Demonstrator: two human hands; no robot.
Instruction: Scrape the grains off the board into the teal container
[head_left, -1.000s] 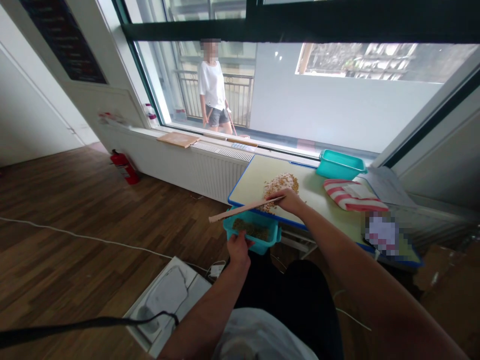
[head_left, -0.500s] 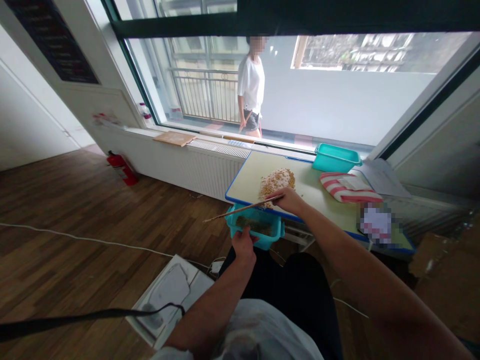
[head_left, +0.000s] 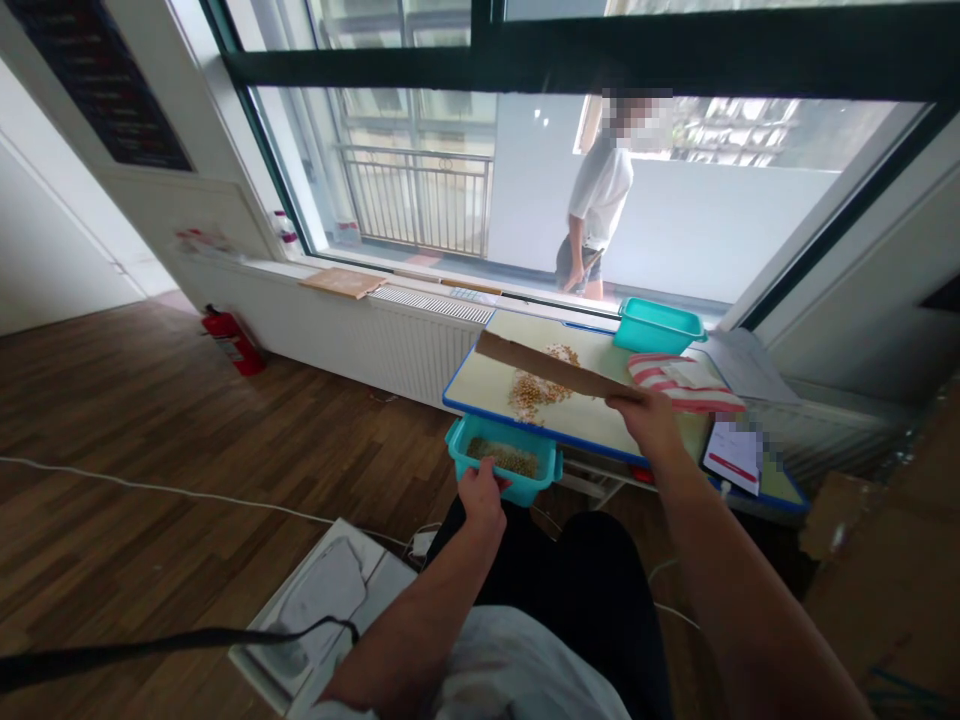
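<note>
My left hand (head_left: 482, 492) grips the near rim of a teal plastic basin (head_left: 465, 440), held over my lap just below the table's front edge. Small greenish-brown grains (head_left: 504, 457) lie in the basin. My right hand (head_left: 646, 418) is closed on one end of a long, flat strip of brown cardboard (head_left: 551, 368). The strip reaches leftward above the table (head_left: 480, 370). Under and around it a loose pile of yellowish and white grains (head_left: 541, 390) is spread on the tabletop, partly hidden by the strip.
Another teal basin (head_left: 660, 325) stands at the table's back, near a red-and-white striped cloth (head_left: 686, 385) and a tablet (head_left: 733, 455). A white box (head_left: 330, 600) and a cable (head_left: 187, 493) lie on the floor at left. Beyond the window a person (head_left: 600, 200) walks by.
My right hand has moved right and lifted the cardboard strip from over the basin to above the table, its flat face now showing. The person outside has moved right.
</note>
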